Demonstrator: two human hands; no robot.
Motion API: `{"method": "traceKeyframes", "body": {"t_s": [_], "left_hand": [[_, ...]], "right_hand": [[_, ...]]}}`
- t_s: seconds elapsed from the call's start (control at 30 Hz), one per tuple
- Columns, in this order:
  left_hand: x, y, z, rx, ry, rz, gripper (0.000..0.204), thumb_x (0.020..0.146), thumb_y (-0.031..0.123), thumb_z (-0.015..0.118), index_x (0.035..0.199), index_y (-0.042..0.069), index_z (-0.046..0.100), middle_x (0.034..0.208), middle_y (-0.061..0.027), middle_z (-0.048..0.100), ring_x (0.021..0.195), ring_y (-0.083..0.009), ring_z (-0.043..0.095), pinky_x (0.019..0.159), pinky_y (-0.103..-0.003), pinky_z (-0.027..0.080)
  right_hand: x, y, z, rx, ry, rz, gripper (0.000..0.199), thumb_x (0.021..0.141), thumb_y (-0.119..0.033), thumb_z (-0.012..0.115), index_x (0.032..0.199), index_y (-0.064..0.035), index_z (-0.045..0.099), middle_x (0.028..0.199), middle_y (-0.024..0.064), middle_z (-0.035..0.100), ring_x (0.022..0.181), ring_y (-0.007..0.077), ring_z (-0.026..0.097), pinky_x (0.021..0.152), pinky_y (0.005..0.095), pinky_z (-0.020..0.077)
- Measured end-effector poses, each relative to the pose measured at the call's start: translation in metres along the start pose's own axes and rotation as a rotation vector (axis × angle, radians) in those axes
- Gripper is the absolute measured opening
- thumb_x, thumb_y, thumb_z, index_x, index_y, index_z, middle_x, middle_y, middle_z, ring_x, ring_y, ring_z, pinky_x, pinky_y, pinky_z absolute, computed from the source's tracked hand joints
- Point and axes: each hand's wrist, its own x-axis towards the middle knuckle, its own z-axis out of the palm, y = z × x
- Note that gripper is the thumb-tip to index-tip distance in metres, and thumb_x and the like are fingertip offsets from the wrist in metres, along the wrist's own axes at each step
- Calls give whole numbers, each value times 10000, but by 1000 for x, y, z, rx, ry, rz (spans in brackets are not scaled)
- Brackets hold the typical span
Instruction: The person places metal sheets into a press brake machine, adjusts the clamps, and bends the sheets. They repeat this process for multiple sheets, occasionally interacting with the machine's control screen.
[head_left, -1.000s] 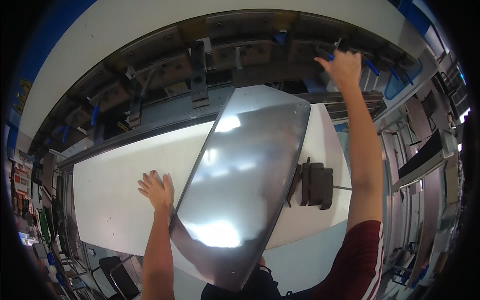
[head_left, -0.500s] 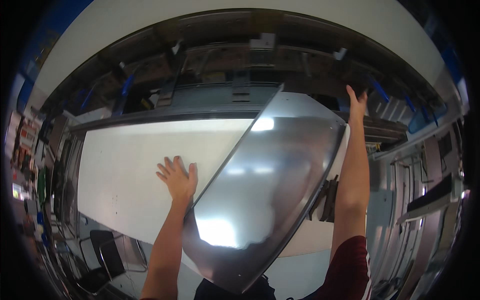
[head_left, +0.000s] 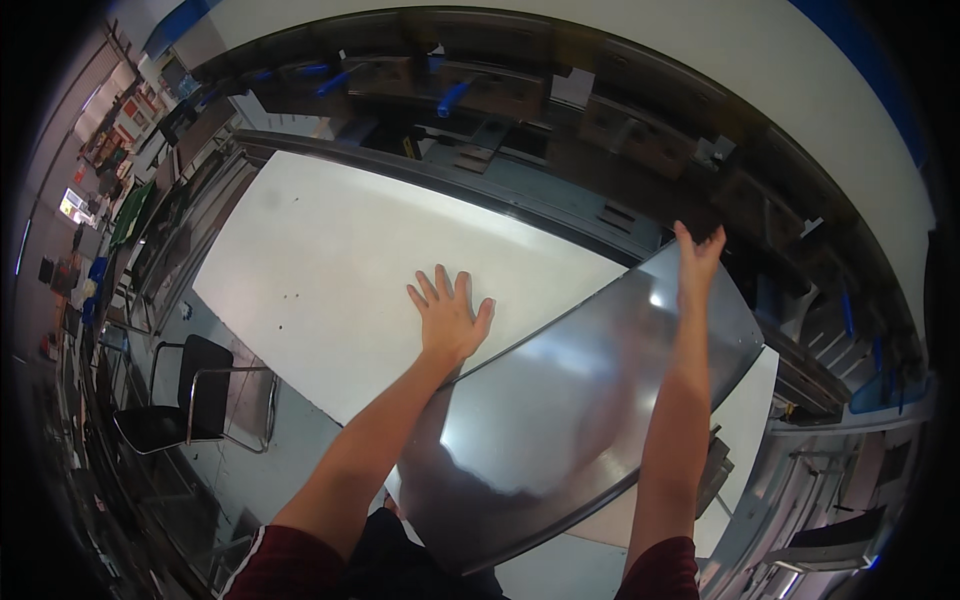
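We have our left hand (head_left: pixel 448 320) palm down on the white table (head_left: pixel 350 250), near the middle of our view; its fingers are spread wide, let go of everything, and point to 12 o'clock; the thumb sticks out toward 1 o'clock. The big shiny metal sheet (head_left: pixel 540 400) lies just beside this hand, toward 4 and 5 o'clock from it; its long edge slants past the thumb, with a thin strip of white between them; we cannot tell if the wrist touches that edge.

Our right hand (head_left: pixel 698 268) is out at 2 o'clock, by the far end of the sheet; its thumb and the finger next to it stand apart, with their tips past the sheet's edge; most of the sheet lies toward 7 o'clock from those tips; we cannot tell if they pinch the edge, press on it or just hang over it. Our right arm crosses over the sheet, so we see part of it on each side of the arm.

The sheet lies slanted, one end near our body at 6 o'clock and the other by the long dark machine (head_left: pixel 620 130), which bends across from 11 to 3 o'clock; a blue handle (head_left: pixel 452 98) sticks out of it at 12 o'clock; some dark blocks (head_left: pixel 716 470) sit by our right arm at 4 o'clock; a black chair (head_left: pixel 205 370) stands at 8 o'clock.
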Motion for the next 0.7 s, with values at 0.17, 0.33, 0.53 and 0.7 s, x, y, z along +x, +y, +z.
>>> {"method": "traceKeyframes", "body": {"t_s": [0.17, 0.33, 0.53, 0.7], "left_hand": [[0, -2, 1, -3, 15, 15, 681, 1003, 535, 479, 1457, 29, 451, 1564, -392, 301, 1454, -680, 127, 1159, -767, 32], [0, -6, 2, -5, 25, 30, 668, 1011, 526, 465, 1452, 24, 462, 1566, -391, 303, 1449, -681, 138, 1159, -767, 35], [1, -13, 2, -32, 27, 46, 692, 1006, 531, 472, 1464, 12, 472, 1557, -400, 312, 1444, -688, 138, 1151, -778, 35], [4, -25, -10, -173, -16, 151, 726, 976, 586, 509, 1452, 38, 528, 1583, -340, 336, 1487, -627, 124, 1158, -774, 5]], "right_hand": [[-19, -18, 73, 30, -218, 64, 906, 884, -244, 812, 1556, 74, 294, 1468, 205, 521, 1374, 263, 491, 1162, 336, 335], [-47, -25, 118, -93, -221, 29, 993, 891, -296, 788, 1601, 77, 203, 1604, 259, 362, 1457, 335, 413, 1197, 384, 314], [-153, -34, 162, -523, -138, -104, 869, 898, -247, 757, 1546, 92, 287, 1579, 295, 356, 1472, 443, 350, 1228, 454, 283], [-280, -73, 131, -761, -196, -114, 572, 879, -195, 747, 1355, 34, 528, 1399, 259, 532, 1365, 444, 459, 1168, 481, 344]]}}
